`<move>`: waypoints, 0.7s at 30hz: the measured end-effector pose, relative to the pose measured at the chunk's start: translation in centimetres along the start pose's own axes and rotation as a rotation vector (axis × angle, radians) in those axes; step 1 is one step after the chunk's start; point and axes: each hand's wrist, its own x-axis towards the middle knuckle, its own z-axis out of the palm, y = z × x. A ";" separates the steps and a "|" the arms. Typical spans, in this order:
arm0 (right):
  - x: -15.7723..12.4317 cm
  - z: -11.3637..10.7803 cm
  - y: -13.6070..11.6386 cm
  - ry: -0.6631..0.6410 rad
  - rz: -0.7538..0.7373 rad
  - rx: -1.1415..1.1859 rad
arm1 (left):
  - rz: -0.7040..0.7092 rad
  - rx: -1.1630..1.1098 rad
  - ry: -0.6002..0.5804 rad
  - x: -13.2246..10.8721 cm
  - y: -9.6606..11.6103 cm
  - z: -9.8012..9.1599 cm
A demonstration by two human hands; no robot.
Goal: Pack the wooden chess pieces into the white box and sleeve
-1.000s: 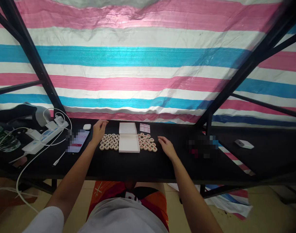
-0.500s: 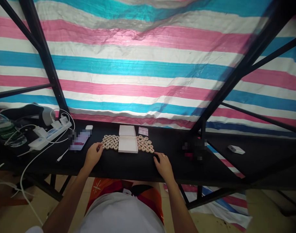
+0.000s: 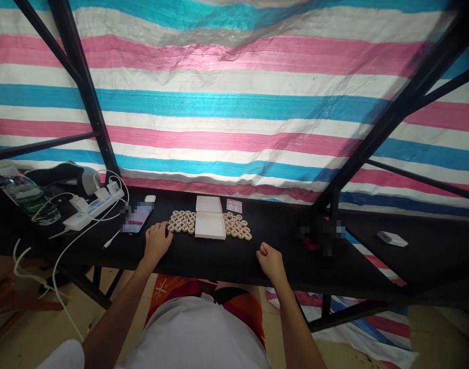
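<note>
Round wooden Chinese chess pieces lie flat in two clusters on the black table. The left cluster (image 3: pixel 182 222) bears dark characters, the right cluster (image 3: pixel 237 226) reddish ones. Between them lies a white box (image 3: pixel 210 226), its lid (image 3: pixel 208 204) folded back. My left hand (image 3: pixel 157 242) rests at the left cluster's outer edge, fingers loosely bent and thumb apart, by the nearest pieces; whether it touches one I cannot tell. My right hand (image 3: pixel 271 261) is curled into a fist on the table, apart from the right cluster. Nothing shows in it.
A phone (image 3: pixel 136 219), a white earbud case (image 3: pixel 150 198) and a power strip (image 3: pixel 92 212) with cables lie left, near a water bottle (image 3: pixel 34 202). A small printed card (image 3: pixel 234 205) lies behind the right cluster. A white adapter (image 3: pixel 392 239) lies far right. Black metal posts (image 3: pixel 90 102) flank the table.
My right hand has drawn back from the right cluster and its fingers have curled in. My left hand stays beside the left cluster. The view has shifted slightly.
</note>
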 end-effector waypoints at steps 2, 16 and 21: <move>0.1 -0.1 0.0 -0.006 0.020 0.028 | -0.002 -0.001 -0.003 0.0 0.0 -0.1; -0.2 0.3 0.2 -0.051 -0.039 -0.008 | -0.038 -0.023 -0.060 0.3 -0.1 0.0; -0.4 0.1 -0.1 -0.062 -0.050 -0.034 | -0.040 -0.016 -0.048 0.2 -0.1 0.0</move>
